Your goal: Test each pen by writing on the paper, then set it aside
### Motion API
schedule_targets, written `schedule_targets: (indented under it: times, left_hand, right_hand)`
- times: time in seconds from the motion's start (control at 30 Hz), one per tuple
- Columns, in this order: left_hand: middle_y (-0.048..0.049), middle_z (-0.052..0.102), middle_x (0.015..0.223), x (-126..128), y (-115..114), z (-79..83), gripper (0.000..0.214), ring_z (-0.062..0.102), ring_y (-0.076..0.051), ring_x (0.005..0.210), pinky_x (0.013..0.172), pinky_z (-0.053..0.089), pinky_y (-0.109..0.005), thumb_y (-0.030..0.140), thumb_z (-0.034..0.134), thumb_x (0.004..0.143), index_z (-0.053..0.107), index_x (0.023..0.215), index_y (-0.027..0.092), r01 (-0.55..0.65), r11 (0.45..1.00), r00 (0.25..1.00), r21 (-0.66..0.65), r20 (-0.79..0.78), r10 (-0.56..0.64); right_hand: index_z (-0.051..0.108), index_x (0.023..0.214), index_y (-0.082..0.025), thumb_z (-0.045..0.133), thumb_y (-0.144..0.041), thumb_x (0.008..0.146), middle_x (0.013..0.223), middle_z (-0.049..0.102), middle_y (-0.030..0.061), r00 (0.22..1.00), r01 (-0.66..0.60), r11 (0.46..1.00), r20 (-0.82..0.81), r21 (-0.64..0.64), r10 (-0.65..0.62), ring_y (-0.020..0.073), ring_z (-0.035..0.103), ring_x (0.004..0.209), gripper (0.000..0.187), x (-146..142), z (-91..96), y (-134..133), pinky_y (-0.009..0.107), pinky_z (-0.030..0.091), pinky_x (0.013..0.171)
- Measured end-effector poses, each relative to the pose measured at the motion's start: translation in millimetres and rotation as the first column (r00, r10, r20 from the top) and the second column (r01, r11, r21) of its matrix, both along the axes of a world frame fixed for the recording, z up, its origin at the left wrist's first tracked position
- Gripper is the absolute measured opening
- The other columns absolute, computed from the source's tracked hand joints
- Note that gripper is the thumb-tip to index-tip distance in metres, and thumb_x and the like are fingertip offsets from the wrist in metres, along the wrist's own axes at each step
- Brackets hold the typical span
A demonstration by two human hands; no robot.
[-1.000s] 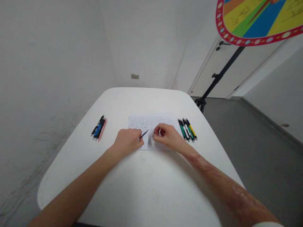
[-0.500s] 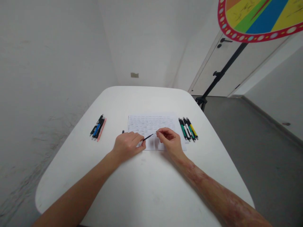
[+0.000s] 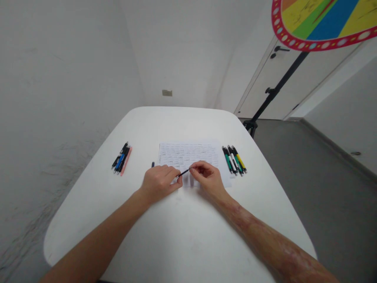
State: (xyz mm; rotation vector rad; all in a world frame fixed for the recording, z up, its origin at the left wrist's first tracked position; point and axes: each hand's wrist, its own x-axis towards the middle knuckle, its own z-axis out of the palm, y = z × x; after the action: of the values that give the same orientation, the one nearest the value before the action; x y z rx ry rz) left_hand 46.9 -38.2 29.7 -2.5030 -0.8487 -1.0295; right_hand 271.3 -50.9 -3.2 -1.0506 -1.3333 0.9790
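My left hand (image 3: 160, 181) rests on the white table (image 3: 182, 232), fingers curled round a thin black pen refill (image 3: 183, 172) that sticks out to the right. My right hand (image 3: 207, 177) pinches the refill's far tip with thumb and forefinger. Both hands lie over the near edge of a sheet of paper (image 3: 190, 155) covered with rows of handwriting. A small dark pen part (image 3: 152, 164) lies just left of the sheet, beside my left hand.
A bundle of black, blue and pink pens (image 3: 121, 158) lies at the table's left. Several green, white and yellow pens (image 3: 234, 160) lie right of the sheet. A colourful prize wheel (image 3: 324, 19) on a black stand (image 3: 272, 92) stands at the right, by a door.
My right hand has moved in from beside the refill and closed its fingertips on the tip. My left hand has shifted slightly right, uncovering the small dark part.
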Motion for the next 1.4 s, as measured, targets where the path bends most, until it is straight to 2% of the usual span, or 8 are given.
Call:
schedule_targets:
  times: [0.4, 0.5, 0.67, 0.8, 0.97, 1.07, 1.27, 1.4]
  left_hand:
    - [0.0002, 0.079, 0.081, 0, -1, 5.1, 0.008, 0.072, -0.016, 0.068, 0.063, 0.05, -0.032, 0.026, 0.068, 0.101, 0.071, 0.097, 0.02, 0.039, 0.999, 0.999, -0.014, 0.037, -0.038]
    - [-0.0021, 0.076, 0.081, -17, 5, 11.9, 0.018, 0.071, -0.019, 0.07, 0.065, 0.05, -0.034, 0.037, 0.065, 0.101, 0.068, 0.093, 0.02, -0.072, 0.995, 0.996, -0.075, 0.044, 0.075]
    - [0.0028, 0.065, 0.066, -51, 18, 21.4, 0.039, 0.059, -0.017, 0.057, 0.085, 0.052, -0.04, 0.049, 0.068, 0.096, 0.054, 0.071, 0.023, -0.468, 0.81, 0.884, -0.355, -0.189, 0.428]
    - [-0.0011, 0.07, 0.069, -59, 20, 23.1, 0.039, 0.068, -0.024, 0.067, 0.088, 0.05, -0.042, 0.052, 0.067, 0.094, 0.057, 0.069, 0.023, -0.554, 0.691, 0.827, -0.464, -0.398, 0.396]
    - [-0.0035, 0.074, 0.072, -59, 18, 24.4, 0.024, 0.072, -0.027, 0.072, 0.075, 0.046, -0.037, 0.039, 0.065, 0.091, 0.063, 0.073, 0.024, -0.574, 0.649, 0.806, -0.5, -0.484, 0.34]
    - [-0.0025, 0.073, 0.07, -60, 17, 25.4, 0.024, 0.07, -0.025, 0.067, 0.075, 0.048, -0.037, 0.038, 0.066, 0.09, 0.063, 0.072, 0.023, -0.551, 0.694, 0.822, -0.464, -0.444, 0.356]
    - [-0.0011, 0.08, 0.086, -53, 12, 21.0, 0.016, 0.072, -0.018, 0.069, 0.071, 0.053, -0.031, 0.033, 0.063, 0.101, 0.072, 0.093, 0.022, -0.2, 0.945, 0.974, -0.258, -0.155, 0.164]
    - [-0.002, 0.079, 0.081, -42, 9, 15.3, 0.016, 0.072, -0.016, 0.067, 0.062, 0.051, -0.03, 0.028, 0.064, 0.103, 0.073, 0.092, 0.02, -0.04, 0.992, 0.993, -0.118, -0.113, 0.027]
  right_hand:
    - [0.085, 0.098, -0.025, 0.086, -0.04, 0.09, 0.085, 0.077, 0.0021, 0.999, -0.048, 0.999, 0.021, 0.009, 0.048, 0.0158, 0.063, 0.07, 0.017, -2, 5.8, -5, 0.032, 0.051, 0.068]
    - [0.085, 0.098, -0.025, 0.086, -0.042, 0.089, 0.087, 0.078, 0.0027, 1.0, 0.008, 1.0, -0.015, 0.004, -0.008, 0.0149, 0.062, 0.066, 0.019, 0, 6.9, -5, 0.031, 0.052, 0.065]
    - [0.084, 0.098, -0.024, 0.087, -0.046, 0.087, 0.074, 0.074, 0.0008, 0.991, 0.11, 0.993, -0.069, -0.04, -0.112, 0.0145, 0.06, 0.058, 0.025, 3, 10.6, -3, 0.03, 0.051, 0.057]
    - [0.083, 0.096, -0.023, 0.087, -0.046, 0.086, 0.08, 0.077, 0.0028, 0.978, 0.163, 0.985, -0.122, -0.052, -0.169, 0.0131, 0.059, 0.057, 0.026, 3, 12.3, -1, 0.029, 0.049, 0.055]
    - [0.082, 0.095, -0.023, 0.087, -0.043, 0.086, 0.088, 0.08, 0.0034, 0.968, 0.165, 0.985, -0.181, -0.05, -0.171, 0.0122, 0.058, 0.058, 0.022, 4, 11.8, 0, 0.029, 0.051, 0.057]
    - [0.081, 0.095, -0.023, 0.086, -0.042, 0.086, 0.089, 0.08, 0.0034, 0.963, 0.168, 0.985, -0.207, -0.043, -0.174, 0.0123, 0.058, 0.058, 0.022, 4, 11.9, 1, 0.03, 0.051, 0.057]
    - [0.078, 0.096, -0.022, 0.085, -0.043, 0.088, 0.092, 0.081, 0.0049, 0.947, 0.197, 0.98, -0.256, -0.016, -0.194, 0.0126, 0.058, 0.058, 0.023, 4, 18.5, 0, 0.031, 0.052, 0.057]
    - [0.077, 0.096, -0.023, 0.084, -0.042, 0.089, 0.09, 0.081, 0.0042, 0.936, 0.238, 0.971, -0.271, 0.017, -0.224, 0.0123, 0.058, 0.057, 0.022, 5, 22.7, -2, 0.03, 0.051, 0.056]
